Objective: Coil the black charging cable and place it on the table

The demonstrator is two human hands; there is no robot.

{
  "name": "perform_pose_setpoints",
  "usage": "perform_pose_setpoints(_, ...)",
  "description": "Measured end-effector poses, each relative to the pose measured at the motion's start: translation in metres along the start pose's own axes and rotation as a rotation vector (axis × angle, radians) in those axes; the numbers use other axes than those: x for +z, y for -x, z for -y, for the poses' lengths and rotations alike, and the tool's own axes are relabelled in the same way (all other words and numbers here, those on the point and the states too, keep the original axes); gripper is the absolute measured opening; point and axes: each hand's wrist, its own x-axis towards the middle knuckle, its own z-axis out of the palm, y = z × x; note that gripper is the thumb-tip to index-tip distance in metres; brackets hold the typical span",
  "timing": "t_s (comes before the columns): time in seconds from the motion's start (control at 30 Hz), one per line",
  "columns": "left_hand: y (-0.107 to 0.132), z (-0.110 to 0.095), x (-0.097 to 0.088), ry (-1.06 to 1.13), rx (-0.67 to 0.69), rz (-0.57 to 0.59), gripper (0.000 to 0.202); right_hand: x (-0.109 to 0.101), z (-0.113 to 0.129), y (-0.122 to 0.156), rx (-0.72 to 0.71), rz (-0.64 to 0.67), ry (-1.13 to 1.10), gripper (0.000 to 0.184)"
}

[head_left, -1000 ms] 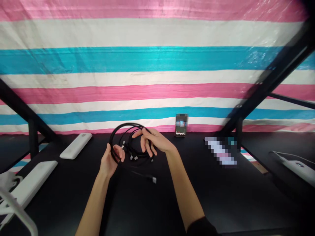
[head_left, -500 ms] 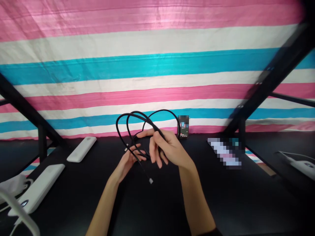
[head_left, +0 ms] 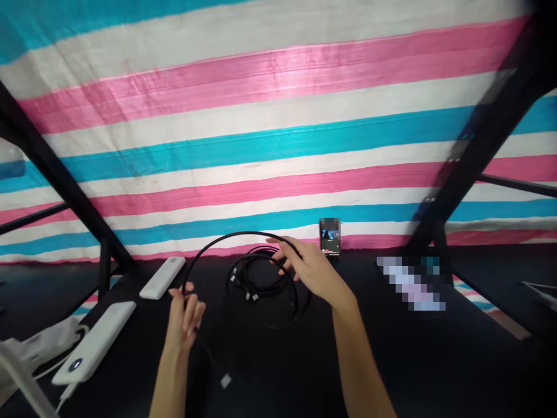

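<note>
A black cable arches between my two hands above the dark table. My left hand is closed around it near one end, and a silvery plug dangles below that fist, slightly blurred. At the other side, my right hand grips the cable between thumb and fingers, with a loop hanging beneath it. Behind the loop, more coiled black cables with several pale plugs lie on the tabletop, partly covered by the right fingers.
Two white power banks lie at the left, near a white power strip with cords. A phone with a lit screen stands at the back. Something pixelated lies at right. Dark frame bars slope along both sides.
My hands have moved apart, the left one down and leftward, drawing the bunched loops into one wide arch. The coiled cables behind now show. The view has shifted and tilted slightly.
</note>
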Motion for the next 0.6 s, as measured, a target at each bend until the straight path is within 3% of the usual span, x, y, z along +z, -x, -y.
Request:
perform_pose_setpoints(0.13,0.025,-0.031,-0.022,-0.036,-0.053,-0.261,0.035,0.004,0.021,0.019,-0.067,0.104,-0.006,0.026)
perform_pose_setpoints(0.27,0.044,-0.045,-0.023,-0.105,-0.048,-0.507,0.03,0.022,0.05,0.044,-0.153,0.287,0.07,0.021)
perform_pose_setpoints(0.37,0.054,-0.043,-0.014,-0.185,-0.089,-0.495,0.036,0.035,0.06,0.052,-0.22,0.414,0.08,0.019)
perform_pose_setpoints(0.47,0.065,-0.035,-0.007,-0.185,-0.168,-0.446,0.047,0.043,0.055,0.053,-0.194,0.481,0.043,0.025)
perform_pose_setpoints(0.6,0.079,-0.029,-0.014,-0.182,-0.262,-0.615,0.054,0.051,0.024,0.051,-0.085,0.446,-0.046,0.034)
